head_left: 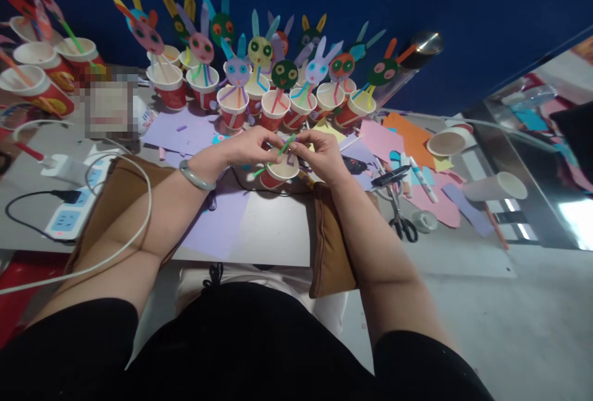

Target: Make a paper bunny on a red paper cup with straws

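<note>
A paper cup (281, 172) with a pale top and red sides stands in front of me. Just above it, my left hand (257, 144) and my right hand (320, 152) meet with their fingertips pinched around a thin green strip (287, 144), possibly paper. The strip slants up to the right between them. A second green end (260, 170) sticks out at the cup's left side; I cannot tell whether it belongs to the same strip. Part of the cup's rim is hidden by my fingers.
Several red cups with paper rabbit heads (284, 73) line the back by the blue wall. Lilac paper (217, 228) lies in front. Scissors (402, 225), markers (422, 180) and pink paper (447, 203) are at right. A power strip (69, 219) and white cable (149, 203) are at left.
</note>
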`<control>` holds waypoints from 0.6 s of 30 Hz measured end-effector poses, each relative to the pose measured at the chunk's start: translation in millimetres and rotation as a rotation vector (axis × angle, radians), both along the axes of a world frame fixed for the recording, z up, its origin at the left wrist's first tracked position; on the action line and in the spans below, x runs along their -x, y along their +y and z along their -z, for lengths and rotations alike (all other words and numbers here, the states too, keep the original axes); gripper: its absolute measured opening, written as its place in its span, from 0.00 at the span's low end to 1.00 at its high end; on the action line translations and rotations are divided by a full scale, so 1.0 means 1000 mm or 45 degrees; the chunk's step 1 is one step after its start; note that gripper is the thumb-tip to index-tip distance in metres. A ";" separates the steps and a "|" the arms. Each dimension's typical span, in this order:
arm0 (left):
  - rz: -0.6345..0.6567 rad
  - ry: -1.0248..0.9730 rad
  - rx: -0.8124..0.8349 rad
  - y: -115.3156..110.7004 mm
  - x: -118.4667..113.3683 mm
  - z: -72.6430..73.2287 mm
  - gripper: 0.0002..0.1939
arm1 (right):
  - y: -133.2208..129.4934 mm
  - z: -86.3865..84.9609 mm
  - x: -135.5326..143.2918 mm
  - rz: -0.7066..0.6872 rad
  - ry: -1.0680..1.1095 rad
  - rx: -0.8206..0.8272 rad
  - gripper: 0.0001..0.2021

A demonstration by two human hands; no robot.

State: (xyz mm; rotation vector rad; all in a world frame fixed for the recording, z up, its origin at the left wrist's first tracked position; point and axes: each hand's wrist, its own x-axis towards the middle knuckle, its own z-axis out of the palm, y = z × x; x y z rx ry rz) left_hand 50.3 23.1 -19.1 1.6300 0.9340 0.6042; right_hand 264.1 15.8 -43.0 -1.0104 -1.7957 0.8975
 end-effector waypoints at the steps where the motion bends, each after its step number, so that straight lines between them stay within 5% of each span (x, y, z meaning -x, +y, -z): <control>1: 0.015 0.017 -0.026 0.000 0.000 -0.001 0.12 | -0.001 0.000 0.000 -0.011 -0.002 0.003 0.26; 8: 0.103 0.011 -0.158 -0.001 -0.002 0.006 0.11 | -0.003 -0.002 0.002 -0.061 0.008 -0.028 0.23; 18: -0.038 0.005 -0.181 -0.007 -0.013 0.015 0.15 | -0.004 -0.001 0.000 -0.064 0.036 0.011 0.23</control>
